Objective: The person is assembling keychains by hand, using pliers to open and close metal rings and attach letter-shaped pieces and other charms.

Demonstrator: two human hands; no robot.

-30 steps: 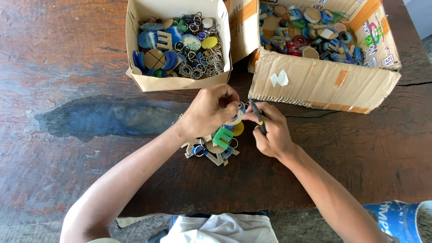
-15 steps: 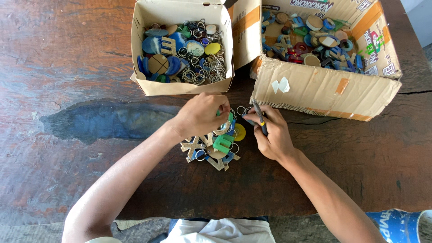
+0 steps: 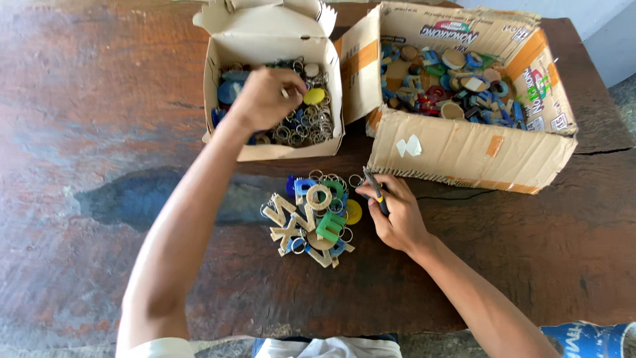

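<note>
left hand (image 3: 265, 99) reaches into the small box (image 3: 275, 151), fingers pinched, perhaps on a ring. right hand (image 3: 394, 215) grips a thin tool (image 3: 375, 190), just right of the keychain pile (image 3: 315, 219).

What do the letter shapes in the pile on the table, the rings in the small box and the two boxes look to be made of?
Letter shapes: probably wood, pale bare grain on some, others painted green or blue. Rings: likely metal, thin and shiny silver. Small box and large box: corrugated cardboard, brown, creased, torn edges. The left hand reaches into the small box; the right hand holds a slim tool.
</note>
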